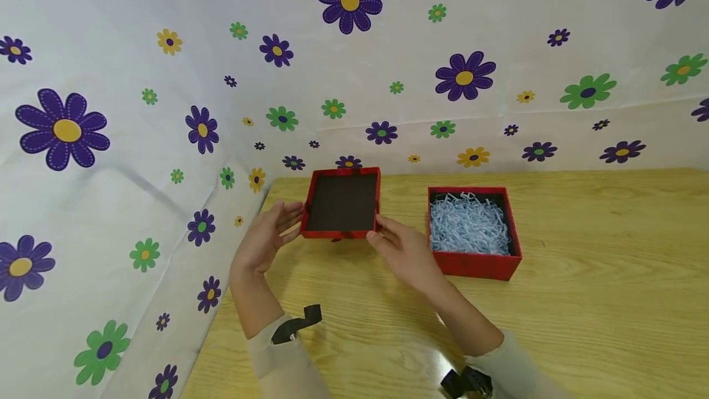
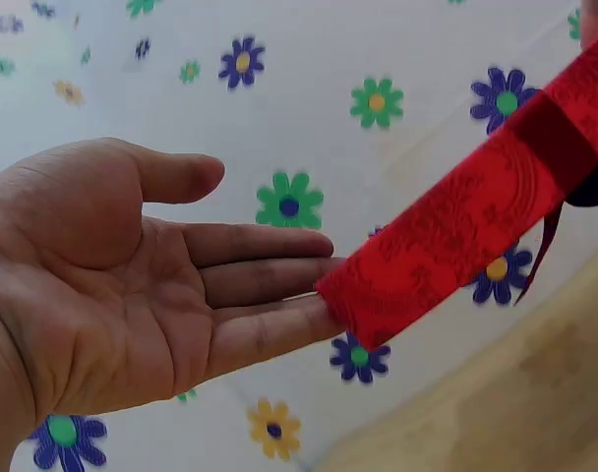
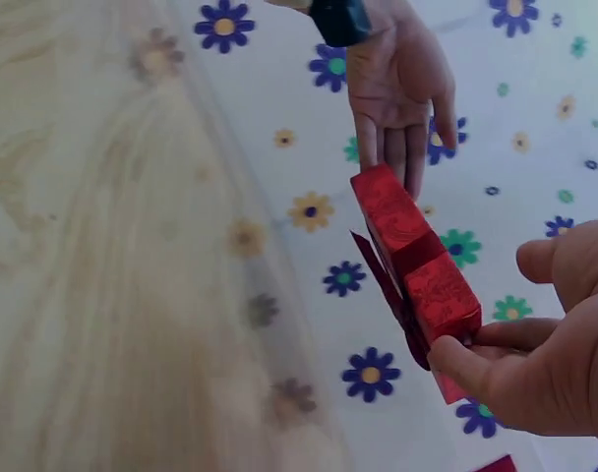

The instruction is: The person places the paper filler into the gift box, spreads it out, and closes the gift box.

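Note:
A red box lid (image 1: 341, 203) is held up over the table, its dark inside facing me. My right hand (image 1: 408, 256) pinches its near right corner; the right wrist view shows those fingers (image 3: 466, 366) on the patterned red edge. Straight fingers of my left hand (image 1: 263, 240) touch the lid's left side, the thumb standing apart from it in the left wrist view. A dark red ribbon (image 2: 553, 146) crosses the lid's side, with loose ends hanging from its outer face. To the right stands a red box (image 1: 477, 265) filled with light blue shredded paper (image 1: 469, 226).
A wood-grain table (image 1: 598, 300) lies under everything. White cloth (image 1: 399, 42) with purple, green and yellow flowers hangs behind the table and along its left side. Black straps (image 1: 296, 325) are around both sleeved wrists.

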Action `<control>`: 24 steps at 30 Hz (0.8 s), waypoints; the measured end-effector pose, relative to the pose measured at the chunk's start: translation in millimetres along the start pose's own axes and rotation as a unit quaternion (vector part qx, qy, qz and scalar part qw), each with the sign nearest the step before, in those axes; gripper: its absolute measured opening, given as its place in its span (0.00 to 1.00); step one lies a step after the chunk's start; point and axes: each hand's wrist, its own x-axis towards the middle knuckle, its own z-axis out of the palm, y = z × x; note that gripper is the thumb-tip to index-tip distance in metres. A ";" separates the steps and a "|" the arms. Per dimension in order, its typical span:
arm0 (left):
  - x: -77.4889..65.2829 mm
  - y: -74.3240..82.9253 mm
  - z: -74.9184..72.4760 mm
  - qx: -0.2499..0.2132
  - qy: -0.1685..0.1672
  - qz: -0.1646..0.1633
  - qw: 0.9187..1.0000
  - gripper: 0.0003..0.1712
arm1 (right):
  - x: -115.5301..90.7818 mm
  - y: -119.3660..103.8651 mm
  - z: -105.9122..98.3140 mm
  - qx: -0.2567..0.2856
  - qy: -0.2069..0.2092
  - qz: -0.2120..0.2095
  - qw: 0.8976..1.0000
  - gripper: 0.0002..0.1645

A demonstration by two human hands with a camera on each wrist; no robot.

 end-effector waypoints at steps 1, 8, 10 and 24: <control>-1.6 5.8 5.6 0.002 0.000 0.007 1.000 0.41 | -0.4 -2.5 -5.1 -0.008 0.023 -0.008 1.000 0.33; -7.1 36.5 59.8 0.024 -0.030 0.046 0.998 0.32 | -4.7 -16.3 -48.8 -0.066 0.152 -0.014 0.986 0.20; -7.0 41.6 77.3 0.023 -0.038 0.054 0.998 0.29 | -8.3 -20.6 -65.1 -0.087 0.163 -0.004 0.983 0.18; 5.3 46.6 172.3 0.049 0.038 0.117 0.991 0.19 | -33.9 -32.4 -154.5 -0.155 0.109 0.056 0.980 0.40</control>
